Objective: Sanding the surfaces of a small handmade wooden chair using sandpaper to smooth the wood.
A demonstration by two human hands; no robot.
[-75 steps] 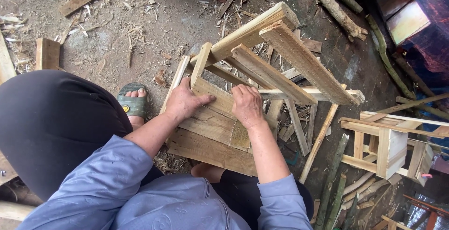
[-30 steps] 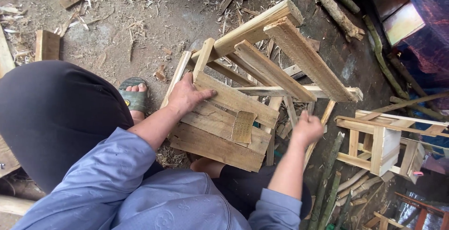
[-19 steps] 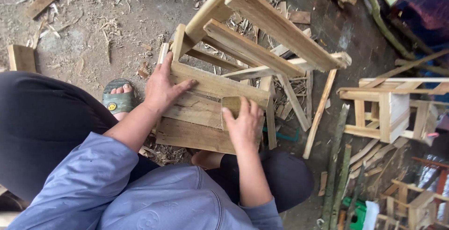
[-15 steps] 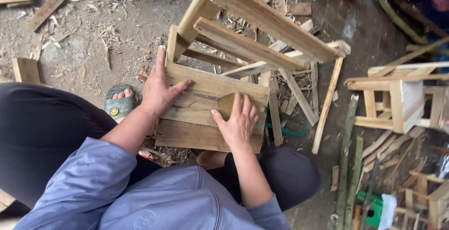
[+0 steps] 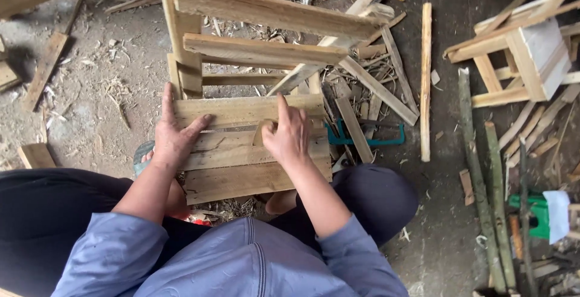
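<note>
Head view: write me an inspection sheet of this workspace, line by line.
Surface: dirt ground strewn with wood shavings.
Job's things: unfinished wooden stool frame lying on its side; seat slats toward the person; small wooden block on the slats.
Clutter: loose wood offcuts, teal-handled saw, bamboo poles.
Grippers: left hand flat on the slats; right hand pressing the block.
Cables: nothing seen.
Surroundings: finished stool at right; green object.
</note>
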